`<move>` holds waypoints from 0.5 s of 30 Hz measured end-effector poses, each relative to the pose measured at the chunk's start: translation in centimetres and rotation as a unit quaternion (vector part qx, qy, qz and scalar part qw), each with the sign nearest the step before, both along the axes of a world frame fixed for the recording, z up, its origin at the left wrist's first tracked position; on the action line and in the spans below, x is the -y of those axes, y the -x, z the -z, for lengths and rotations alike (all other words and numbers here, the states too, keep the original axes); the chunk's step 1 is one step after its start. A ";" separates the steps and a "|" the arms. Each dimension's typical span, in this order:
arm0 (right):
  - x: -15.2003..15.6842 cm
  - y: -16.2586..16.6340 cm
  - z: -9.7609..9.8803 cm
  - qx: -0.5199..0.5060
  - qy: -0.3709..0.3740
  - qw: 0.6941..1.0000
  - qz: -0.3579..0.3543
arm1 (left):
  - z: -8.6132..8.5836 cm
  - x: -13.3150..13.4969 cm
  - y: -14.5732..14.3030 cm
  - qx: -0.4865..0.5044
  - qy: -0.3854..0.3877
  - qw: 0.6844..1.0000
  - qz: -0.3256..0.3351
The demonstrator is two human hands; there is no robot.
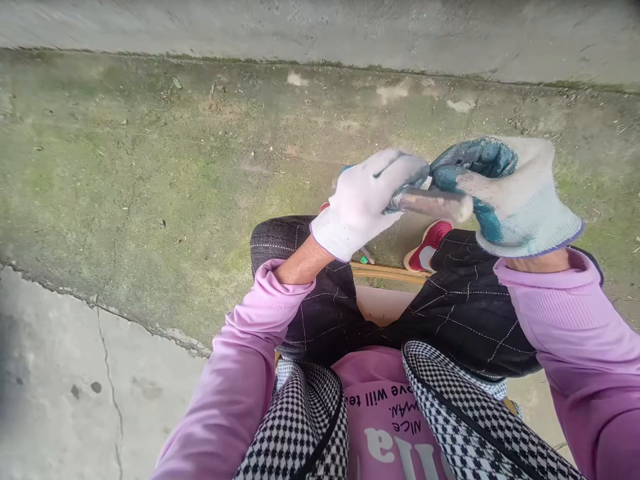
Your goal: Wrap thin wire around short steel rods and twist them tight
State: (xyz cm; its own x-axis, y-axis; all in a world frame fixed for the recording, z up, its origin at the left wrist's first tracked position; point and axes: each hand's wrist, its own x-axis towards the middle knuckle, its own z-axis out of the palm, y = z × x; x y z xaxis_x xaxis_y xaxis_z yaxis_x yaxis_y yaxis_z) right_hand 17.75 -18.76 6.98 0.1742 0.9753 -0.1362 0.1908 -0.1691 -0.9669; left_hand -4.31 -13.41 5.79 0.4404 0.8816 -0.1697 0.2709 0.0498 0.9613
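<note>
My left hand (377,190), in a white knit glove with a dark green coated palm, is closed around a tool with a round wooden handle (437,204). The handle's worn end sticks out to the right, and shiny metal or wrapping shows where it meets my fingers. The tool's other end is hidden behind my glove. My right hand (510,190), gloved alike, has its fingers curled in and its fingertips pressed together right beside my left fingers. Something small and pale shows between the two hands, too small to name.
Below my hands are my knees in dark checked trousers and a red shoe (440,237). A wooden bar (390,273) of a low seat shows between my legs, with a small green item (364,260) by it. Mossy concrete ground (175,180) meets a grey wall or step (320,30).
</note>
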 end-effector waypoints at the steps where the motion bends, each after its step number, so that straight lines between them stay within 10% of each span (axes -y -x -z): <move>1: 0.3 -0.1 -0.1 0.037 -0.022 0.999 -0.005 | 0.0 0.1 -0.2 0.020 0.023 0.999 -0.028; 9: 1.2 -1.6 0.7 0.418 -0.154 0.880 -0.167 | 0.5 -0.2 -1.5 0.206 0.369 0.905 -0.053; 15: 0.9 -2.3 0.6 0.397 -0.182 0.891 -0.122 | 0.3 0.2 -0.9 0.283 0.429 0.858 0.015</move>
